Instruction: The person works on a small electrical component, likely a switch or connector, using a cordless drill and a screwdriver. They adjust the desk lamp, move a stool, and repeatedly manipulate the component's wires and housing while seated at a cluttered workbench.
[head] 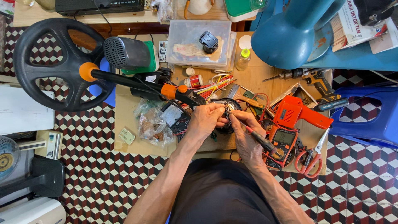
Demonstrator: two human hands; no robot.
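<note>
Cluttered counter [132,95] over checkered floor tiles. Left hand [205,120] pinches a small wire bundle [227,109] at its fingertips; right hand [244,132] fingers close round a red-handled tool [259,139], touching the bundle.

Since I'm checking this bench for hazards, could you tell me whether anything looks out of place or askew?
Nothing looks spilled or broken. The low table is crowded, though: red-handled scissors lie at its front right corner, partly past the edge, and loose coloured wires sprawl behind the round black part that the left hand and right hand work on.
</note>
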